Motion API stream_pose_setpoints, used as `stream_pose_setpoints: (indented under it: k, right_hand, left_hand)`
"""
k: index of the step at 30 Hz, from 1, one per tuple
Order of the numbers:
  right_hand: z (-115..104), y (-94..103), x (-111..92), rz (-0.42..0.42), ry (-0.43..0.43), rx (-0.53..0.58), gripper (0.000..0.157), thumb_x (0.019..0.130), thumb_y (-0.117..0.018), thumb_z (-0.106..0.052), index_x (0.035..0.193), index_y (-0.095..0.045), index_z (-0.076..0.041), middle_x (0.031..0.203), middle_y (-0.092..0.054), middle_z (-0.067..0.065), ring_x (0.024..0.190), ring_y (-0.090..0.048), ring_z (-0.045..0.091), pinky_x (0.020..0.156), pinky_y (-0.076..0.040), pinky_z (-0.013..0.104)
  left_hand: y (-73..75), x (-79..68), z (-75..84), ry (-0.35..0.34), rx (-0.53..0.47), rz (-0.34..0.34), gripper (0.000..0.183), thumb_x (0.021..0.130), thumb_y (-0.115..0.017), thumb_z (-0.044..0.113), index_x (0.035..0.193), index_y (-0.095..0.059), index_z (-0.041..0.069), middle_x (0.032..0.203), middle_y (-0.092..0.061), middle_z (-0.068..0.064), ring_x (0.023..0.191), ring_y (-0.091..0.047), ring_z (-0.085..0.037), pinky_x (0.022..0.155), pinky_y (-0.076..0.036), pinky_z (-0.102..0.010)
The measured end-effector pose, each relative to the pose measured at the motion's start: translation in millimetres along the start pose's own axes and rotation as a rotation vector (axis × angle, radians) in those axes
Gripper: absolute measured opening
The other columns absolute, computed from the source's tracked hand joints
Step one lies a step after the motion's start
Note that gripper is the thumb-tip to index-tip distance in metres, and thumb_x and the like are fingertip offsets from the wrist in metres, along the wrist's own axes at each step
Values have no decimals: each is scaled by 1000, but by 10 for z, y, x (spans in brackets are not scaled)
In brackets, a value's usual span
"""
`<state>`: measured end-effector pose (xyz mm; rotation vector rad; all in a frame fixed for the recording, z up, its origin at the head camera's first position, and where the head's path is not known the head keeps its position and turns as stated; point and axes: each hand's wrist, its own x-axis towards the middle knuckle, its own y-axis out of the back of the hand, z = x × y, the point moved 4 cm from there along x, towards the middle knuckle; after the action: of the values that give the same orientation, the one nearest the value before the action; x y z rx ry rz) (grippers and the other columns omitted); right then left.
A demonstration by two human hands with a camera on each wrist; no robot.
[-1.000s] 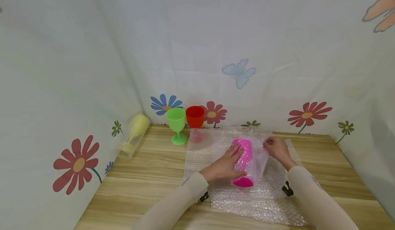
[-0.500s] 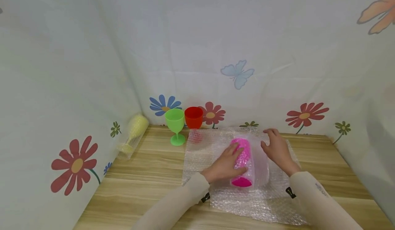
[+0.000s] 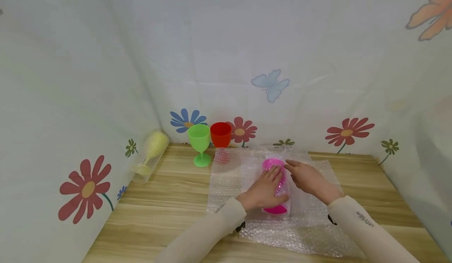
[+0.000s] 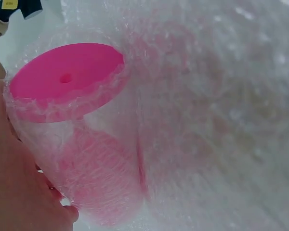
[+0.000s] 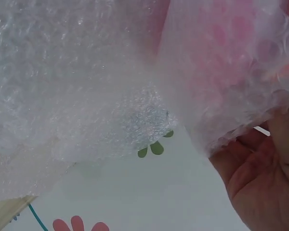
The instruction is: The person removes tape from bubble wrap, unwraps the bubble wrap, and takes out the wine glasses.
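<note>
A pink goblet [image 4: 67,82] lies on its side in bubble wrap, its base toward the person in the head view. My left hand [image 3: 264,190] rests over it, fingers across the bowl and thumb beside the base. In the left wrist view this hand [image 4: 24,178] runs along the wrapped goblet's side. My right hand [image 3: 310,178] is at the far end, fingertips right beside the goblet's rim. In the right wrist view its fingers [image 5: 226,161] lie against the edge of the bubble wrap [image 5: 183,115]. A larger bubble wrap sheet [image 3: 310,235] lies beneath everything.
A green goblet [image 3: 199,137] stands on the wooden table [image 3: 155,204], with a red goblet [image 3: 221,135] beside it, partly behind the sheet's back edge. A yellow goblet [image 3: 155,145], wrapped, leans at the back left. A flowered cloth [image 3: 318,106] encloses the back and sides.
My right hand let go of the wrap's free edge, which came down beside the goblet, then moved left to the goblet's far end. My left hand shifted slightly over the goblet.
</note>
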<state>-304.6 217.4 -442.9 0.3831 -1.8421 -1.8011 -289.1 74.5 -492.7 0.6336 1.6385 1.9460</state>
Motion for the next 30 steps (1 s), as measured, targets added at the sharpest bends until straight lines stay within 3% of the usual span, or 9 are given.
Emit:
stream_pose_setpoints:
  k: [4, 10, 18, 26, 30]
  right_hand:
    - [-7, -37, -38, -44, 14, -52, 47, 85, -71, -4, 129, -59, 4, 137, -57, 23, 116, -62, 38, 92, -55, 49]
    - [34, -121, -102, -90, -22, 8, 62, 80, -74, -1, 138, -51, 4, 145, -47, 27, 129, -52, 42, 92, -54, 51]
    - [153, -311, -169, -214, -138, 48, 70, 79, -78, -5, 142, -48, 2, 149, -36, 35, 129, -50, 47, 91, -54, 53]
    - [315, -460, -258, -368, -248, 165, 69, 85, -74, -14, 145, -43, 2, 154, -23, 38, 123, -54, 51, 98, -48, 59]
    - [322, -472, -254, -373, -247, 179, 69, 85, -73, -14, 145, -43, 1, 155, -24, 35, 125, -51, 51, 99, -46, 61]
  left_hand:
    - [-12, 2, -1, 13, 10, -12, 86, 95, -40, 64, 159, -14, 12, 168, -2, -2, 155, 1, -18, 126, -10, -37]
    - [-31, 1, -1, 31, 13, -25, 88, 94, -42, 64, 159, -11, 15, 168, 0, 0, 155, 3, -17, 126, -9, -37]
    - [-26, -22, -17, 32, -2, -14, 87, 94, -43, 63, 159, -13, 14, 168, -3, -1, 155, 0, -17, 126, -10, -37]
    - [-70, -49, -101, 55, -34, -37, 89, 94, -40, 67, 159, -4, 18, 167, 7, 3, 155, 6, -14, 126, -9, -37]
    - [-69, -76, -128, 63, -57, -49, 90, 94, -42, 66, 159, -2, 19, 167, 10, 4, 154, 8, -13, 126, -8, -37]
